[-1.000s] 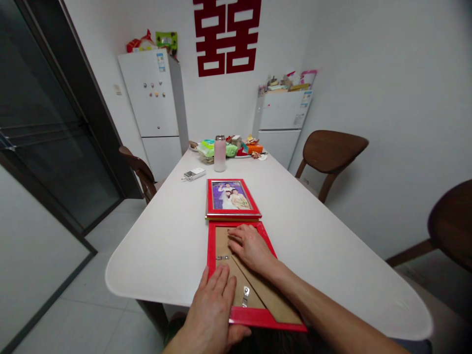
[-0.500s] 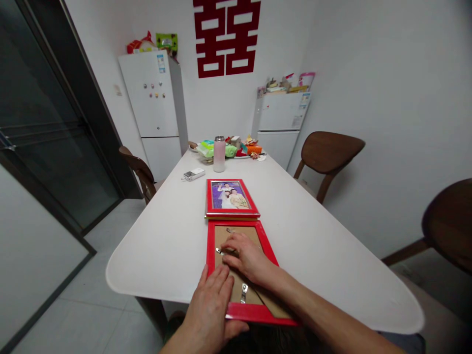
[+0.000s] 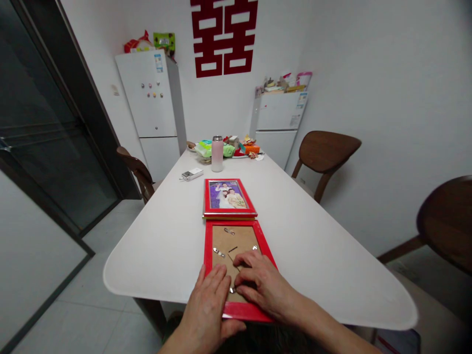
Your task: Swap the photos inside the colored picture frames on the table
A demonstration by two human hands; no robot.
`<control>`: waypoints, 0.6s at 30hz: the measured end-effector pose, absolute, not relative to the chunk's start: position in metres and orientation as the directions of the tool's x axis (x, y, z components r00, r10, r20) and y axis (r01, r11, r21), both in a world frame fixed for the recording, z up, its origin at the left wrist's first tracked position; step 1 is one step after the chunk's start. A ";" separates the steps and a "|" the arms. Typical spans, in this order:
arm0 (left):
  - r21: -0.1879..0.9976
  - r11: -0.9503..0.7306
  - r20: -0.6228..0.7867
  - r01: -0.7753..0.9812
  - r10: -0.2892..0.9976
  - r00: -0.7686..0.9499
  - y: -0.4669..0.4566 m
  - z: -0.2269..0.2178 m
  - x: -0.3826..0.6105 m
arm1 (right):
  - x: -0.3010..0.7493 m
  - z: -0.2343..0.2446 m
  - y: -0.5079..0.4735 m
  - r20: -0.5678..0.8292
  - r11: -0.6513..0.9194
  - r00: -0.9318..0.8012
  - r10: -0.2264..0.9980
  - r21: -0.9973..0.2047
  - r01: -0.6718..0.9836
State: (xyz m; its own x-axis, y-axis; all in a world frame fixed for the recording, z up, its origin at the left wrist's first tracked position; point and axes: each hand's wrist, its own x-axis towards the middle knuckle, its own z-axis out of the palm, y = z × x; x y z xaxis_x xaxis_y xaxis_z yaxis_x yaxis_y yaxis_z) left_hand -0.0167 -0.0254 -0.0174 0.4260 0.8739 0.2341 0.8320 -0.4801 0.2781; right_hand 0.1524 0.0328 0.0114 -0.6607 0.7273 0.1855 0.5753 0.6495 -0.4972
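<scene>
A red picture frame (image 3: 208,248) lies face down at the near edge of the white table, its brown backing board (image 3: 223,241) facing up. Several small metal clips (image 3: 219,252) sit around the board. My left hand (image 3: 208,300) grips the near left corner, fingers flat on top and thumb under the near edge. The curled fingers of my right hand (image 3: 263,282) are on the near metal clip (image 3: 232,290), thumb and fingertips close together. Just beyond lies another red frame (image 3: 230,212), face up, showing a photo of people (image 3: 229,195).
A pink bottle (image 3: 217,155) and a small white device (image 3: 192,174) stand farther up the table (image 3: 313,255). Green packets (image 3: 221,150) and other items crowd its far end. Wooden chairs (image 3: 328,150) flank it, and two white fridges (image 3: 278,115) stand behind.
My right hand has moved from the left clip toward me to the near clip, which now lies more sideways. My left hand stays on the frame corner.
</scene>
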 end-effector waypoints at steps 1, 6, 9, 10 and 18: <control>0.286 -0.480 0.231 0.829 0.874 0.427 -0.026 -0.017 -0.017 | 0.154 0.011 0.033 0.195 0.630 -0.629 0.752 -0.493 0.601; 0.407 -0.439 0.248 0.801 0.897 0.366 -0.027 -0.016 -0.017 | 0.160 0.010 0.033 0.157 0.480 -0.461 0.873 -0.438 0.760; 0.516 -0.380 0.245 0.768 0.924 0.293 -0.027 -0.014 -0.017 | 0.161 0.012 0.035 0.138 0.443 -0.432 0.891 -0.463 0.767; 0.563 -0.358 0.244 0.745 0.933 0.263 -0.026 -0.012 -0.017 | 0.161 0.014 0.036 0.140 0.427 -0.413 0.900 -0.473 0.771; 0.991 -0.114 0.119 0.072 0.991 -0.066 -0.008 0.010 -0.013 | 0.153 0.046 0.025 0.225 0.430 -0.368 0.902 -0.533 0.729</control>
State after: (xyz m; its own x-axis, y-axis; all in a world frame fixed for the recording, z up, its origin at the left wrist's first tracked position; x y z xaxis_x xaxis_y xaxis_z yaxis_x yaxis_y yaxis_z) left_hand -0.0128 -0.0079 0.0102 -0.0658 0.9908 0.1186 0.0716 -0.1138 0.9909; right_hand 0.1529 0.0247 0.0463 -0.3677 0.9023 0.2248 0.7291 0.4298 -0.5326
